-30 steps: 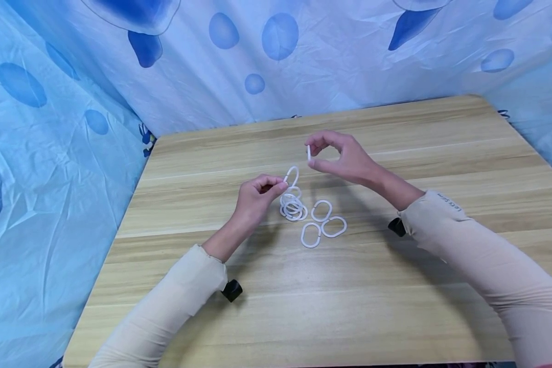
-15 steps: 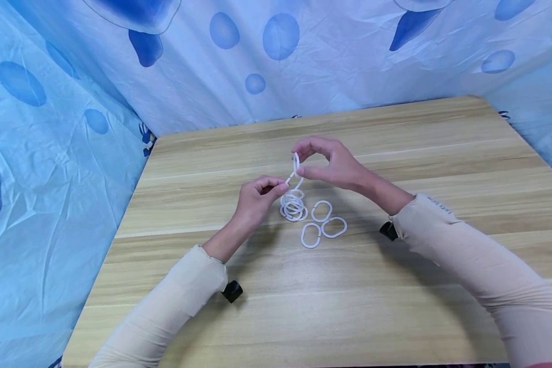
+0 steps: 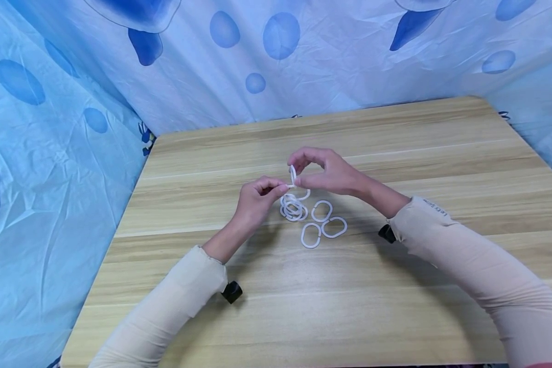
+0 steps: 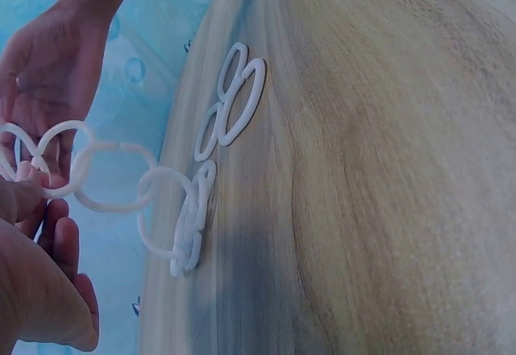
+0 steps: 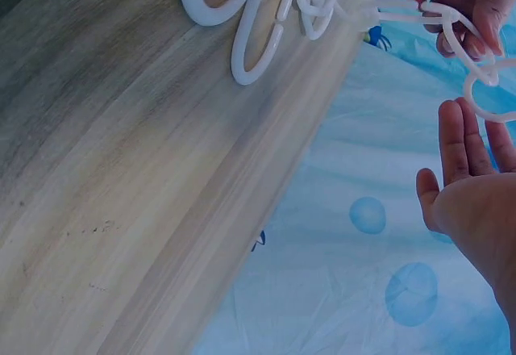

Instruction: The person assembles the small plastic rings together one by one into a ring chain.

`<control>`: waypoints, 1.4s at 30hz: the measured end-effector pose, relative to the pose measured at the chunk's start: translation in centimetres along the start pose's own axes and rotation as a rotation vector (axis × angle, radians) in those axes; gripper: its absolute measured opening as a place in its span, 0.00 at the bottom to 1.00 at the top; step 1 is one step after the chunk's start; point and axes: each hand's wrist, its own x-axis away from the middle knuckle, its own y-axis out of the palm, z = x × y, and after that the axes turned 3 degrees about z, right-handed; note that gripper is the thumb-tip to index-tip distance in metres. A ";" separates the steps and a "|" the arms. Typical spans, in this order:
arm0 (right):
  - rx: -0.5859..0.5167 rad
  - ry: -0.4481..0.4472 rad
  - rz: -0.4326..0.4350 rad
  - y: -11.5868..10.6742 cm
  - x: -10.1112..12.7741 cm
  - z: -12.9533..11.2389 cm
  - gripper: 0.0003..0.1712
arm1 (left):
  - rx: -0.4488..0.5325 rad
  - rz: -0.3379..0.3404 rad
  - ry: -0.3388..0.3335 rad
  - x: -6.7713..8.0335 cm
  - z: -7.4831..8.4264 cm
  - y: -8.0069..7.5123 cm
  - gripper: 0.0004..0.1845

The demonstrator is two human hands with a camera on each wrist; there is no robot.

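Note:
My left hand (image 3: 257, 202) pinches the end ring of a chain of white oval rings between thumb and forefinger. From there the linked rings (image 4: 113, 207) run down to a small heap (image 3: 293, 208) on the table. My right hand (image 3: 328, 171) holds another white ring (image 3: 293, 176) upright between thumb and fingers, against the end ring. In the left wrist view these two rings meet at the left fingertips; whether they are hooked together I cannot tell. Three separate rings with gaps, such as the nearest ring (image 3: 302, 235), lie flat right of the heap.
A wood-grain table (image 3: 340, 306) lies under both hands. Behind it and at the left hangs a blue patterned curtain (image 3: 188, 82). Small black devices (image 3: 232, 292) sit under both beige sleeves (image 3: 460, 245).
My right hand has brought its ring leftward and down from the far side to the ring in my left hand. The left hand stays in place, its end ring now tipped lower.

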 end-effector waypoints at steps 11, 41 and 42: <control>0.023 0.010 -0.117 0.3 0.1 0.5 0.16 | 0.015 0.007 -0.017 0.0 0.2 -0.1 0.11; 0.044 0.079 -0.173 0.6 0.2 0.7 0.19 | -0.011 0.063 0.252 -0.1 0.3 0.2 0.13; 0.044 0.080 -0.176 0.6 0.3 0.7 0.19 | -0.012 0.057 0.274 -0.1 0.3 0.3 0.13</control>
